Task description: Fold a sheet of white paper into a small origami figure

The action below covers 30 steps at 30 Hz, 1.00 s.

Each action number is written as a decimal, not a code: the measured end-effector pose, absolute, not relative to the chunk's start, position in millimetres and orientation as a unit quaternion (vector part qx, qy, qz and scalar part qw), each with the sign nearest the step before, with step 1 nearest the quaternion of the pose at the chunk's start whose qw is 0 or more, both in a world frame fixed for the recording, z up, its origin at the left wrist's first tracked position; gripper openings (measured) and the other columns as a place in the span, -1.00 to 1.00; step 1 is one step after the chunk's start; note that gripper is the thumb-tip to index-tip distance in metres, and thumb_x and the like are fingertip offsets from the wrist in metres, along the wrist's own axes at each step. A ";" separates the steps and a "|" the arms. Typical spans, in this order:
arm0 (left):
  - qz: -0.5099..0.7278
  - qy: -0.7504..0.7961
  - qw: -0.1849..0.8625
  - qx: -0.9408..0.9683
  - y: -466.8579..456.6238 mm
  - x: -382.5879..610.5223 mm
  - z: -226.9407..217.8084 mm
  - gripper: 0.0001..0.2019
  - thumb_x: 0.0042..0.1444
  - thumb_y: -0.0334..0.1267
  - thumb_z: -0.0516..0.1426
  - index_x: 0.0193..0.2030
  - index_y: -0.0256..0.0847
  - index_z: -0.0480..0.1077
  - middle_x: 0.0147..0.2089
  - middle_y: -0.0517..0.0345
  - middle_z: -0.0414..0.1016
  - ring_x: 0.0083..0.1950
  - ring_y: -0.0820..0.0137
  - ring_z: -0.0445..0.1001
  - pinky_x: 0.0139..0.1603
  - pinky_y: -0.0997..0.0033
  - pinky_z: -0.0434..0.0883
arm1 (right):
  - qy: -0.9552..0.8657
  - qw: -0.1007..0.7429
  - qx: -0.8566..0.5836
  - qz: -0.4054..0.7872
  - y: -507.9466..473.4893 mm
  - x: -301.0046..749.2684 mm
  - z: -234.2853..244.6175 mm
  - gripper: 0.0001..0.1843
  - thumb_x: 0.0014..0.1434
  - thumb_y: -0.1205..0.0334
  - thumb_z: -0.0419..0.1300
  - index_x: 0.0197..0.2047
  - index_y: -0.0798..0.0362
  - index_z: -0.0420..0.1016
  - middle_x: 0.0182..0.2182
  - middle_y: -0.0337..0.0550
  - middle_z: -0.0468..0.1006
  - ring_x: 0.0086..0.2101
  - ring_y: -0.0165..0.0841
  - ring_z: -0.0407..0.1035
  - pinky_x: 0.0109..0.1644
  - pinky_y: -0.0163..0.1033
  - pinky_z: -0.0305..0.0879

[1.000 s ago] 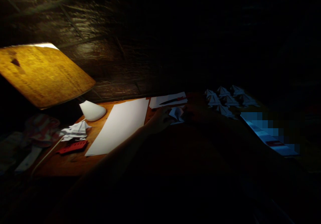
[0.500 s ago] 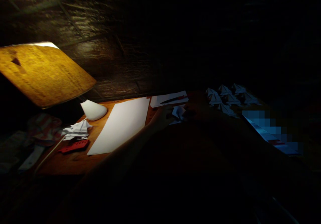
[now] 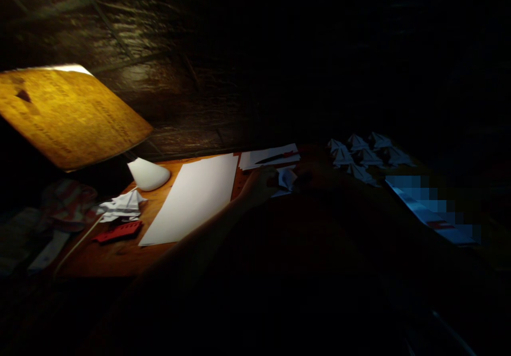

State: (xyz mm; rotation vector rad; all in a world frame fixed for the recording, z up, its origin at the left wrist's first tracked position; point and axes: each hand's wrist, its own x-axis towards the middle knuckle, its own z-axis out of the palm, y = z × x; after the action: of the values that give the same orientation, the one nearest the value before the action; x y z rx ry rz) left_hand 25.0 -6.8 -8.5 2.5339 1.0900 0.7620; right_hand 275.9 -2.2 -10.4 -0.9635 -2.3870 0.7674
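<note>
In the dim middle of the table, a small folded piece of paper (image 3: 286, 179) is held between my two hands. My left hand (image 3: 263, 180) grips its left side with bent fingers. At its right side is my right hand (image 3: 313, 178), so dark that its fingers barely show. Just beyond lies a knife (image 3: 275, 158) with a dark blade and red handle, on a small stack of paper sheets (image 3: 249, 160). Several folded paper figures (image 3: 369, 157) stand in rows to the right of my hands.
Large white sheets (image 3: 195, 196) lie left of my hands. A lamp with a white base (image 3: 149, 175) and yellowish shade (image 3: 75, 116) stands further left, near crumpled paper (image 3: 123, 206) and a red object (image 3: 118, 232). A bluish, partly pixelated screen (image 3: 433, 212) is at right.
My left hand has shifted very slightly, and the folded paper between my hands sits at a slightly different angle. The other things stay where they were.
</note>
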 end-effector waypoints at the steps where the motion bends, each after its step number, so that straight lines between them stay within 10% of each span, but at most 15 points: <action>1: 0.266 0.378 0.137 0.876 -6.3 25.2 -9.3 -0.86 0.00 -0.37 0.34 -0.26 -0.23 0.53 -0.12 0.06 0.57 -0.05 0.23 0.53 -0.02 0.23 0.46 | -0.868 0.225 -0.344 0.278 -2.3 276.0 -9.7 -0.72 0.05 0.35 0.35 -0.12 0.02 0.70 -0.04 -0.11 0.64 -0.05 -0.22 0.51 0.07 -0.14 0.39; 30: 0.270 0.351 0.120 0.889 -5.3 26.5 -9.0 -0.87 0.01 -0.30 0.34 -0.34 -0.21 0.48 -0.20 0.08 0.52 -0.14 0.27 0.47 -0.12 0.25 0.42 | -0.876 0.223 -0.321 0.282 1.5 275.1 -10.8 -0.76 0.06 0.42 0.30 -0.17 0.04 0.67 -0.05 -0.08 0.64 -0.08 -0.18 0.52 0.03 -0.08 0.40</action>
State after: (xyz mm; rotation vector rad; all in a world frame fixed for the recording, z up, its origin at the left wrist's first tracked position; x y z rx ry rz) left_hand 26.5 -5.3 -9.0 2.5964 1.0257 0.7885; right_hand 275.1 1.5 -10.8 -0.8876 -2.4189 0.7778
